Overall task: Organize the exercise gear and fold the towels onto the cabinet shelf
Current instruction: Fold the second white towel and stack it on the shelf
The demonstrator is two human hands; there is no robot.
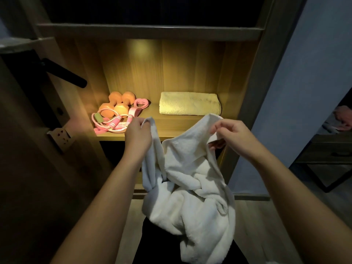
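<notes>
while the orange dumbbells (116, 103) and pink bands (114, 123) sit grouped just beyond the left hand (136, 133), and a yellow towel (189, 103) lies folded on the shelf (131, 137) beyond the right hand (231, 134), the white towel (190, 187) is not yet folded. both sets of fingers (142, 123) are curled, each pinching a top edge. the cloth hangs slack between and below them, in front of the shelf. judged remaining: fold it, then shelve it.

The lower end of the white towel (192, 197) is cut off by the bottom edge. The left hand (138, 134) has its fingertips hidden behind the towel's corner, and the pink skipping rope (114, 123) is partly covered by that hand. The upper compartment (152, 10) is lost in darkness. A pink thing (344, 118) at the right edge is blurred and cropped.
</notes>
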